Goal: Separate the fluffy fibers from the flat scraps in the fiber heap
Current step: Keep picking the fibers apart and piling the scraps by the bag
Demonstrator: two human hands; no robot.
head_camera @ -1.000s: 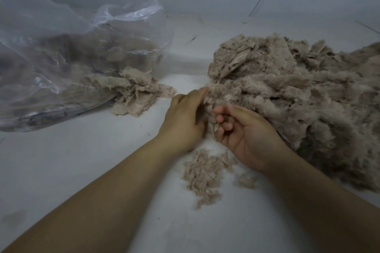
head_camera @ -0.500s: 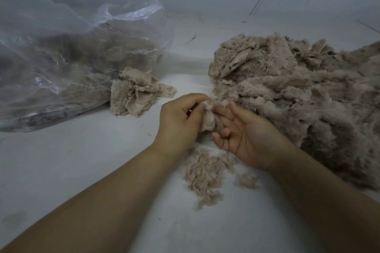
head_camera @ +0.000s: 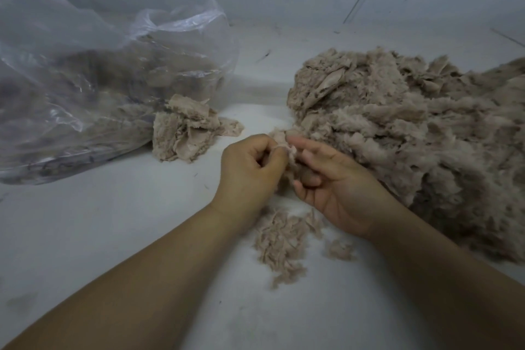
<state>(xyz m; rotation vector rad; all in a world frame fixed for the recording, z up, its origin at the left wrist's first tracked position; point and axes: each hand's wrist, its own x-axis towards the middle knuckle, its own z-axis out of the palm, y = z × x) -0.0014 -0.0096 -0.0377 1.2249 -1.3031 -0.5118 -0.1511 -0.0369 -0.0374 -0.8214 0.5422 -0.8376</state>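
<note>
A big heap of beige fiber (head_camera: 412,133) fills the right side of the white surface. At its near left edge both hands meet on one small fiber piece (head_camera: 282,141). My left hand (head_camera: 250,173) pinches it with curled fingers. My right hand (head_camera: 332,182), palm up, holds the same piece from the other side between thumb and fingertips. A little pile of fluffy shreds (head_camera: 281,241) lies just below the hands. A stack of flat scraps (head_camera: 189,131) sits to the left, by the bag's mouth.
A large clear plastic bag (head_camera: 93,88) holding more beige material lies at the left. A small loose tuft (head_camera: 339,248) lies beside the shreds. Grey walls close the back. Bare white surface (head_camera: 99,221) stretches along the near left.
My left hand went from flat against the heap to curled on a piece. Both hands have drawn that piece slightly out of the heap's edge, the right one opening palm up beneath it.
</note>
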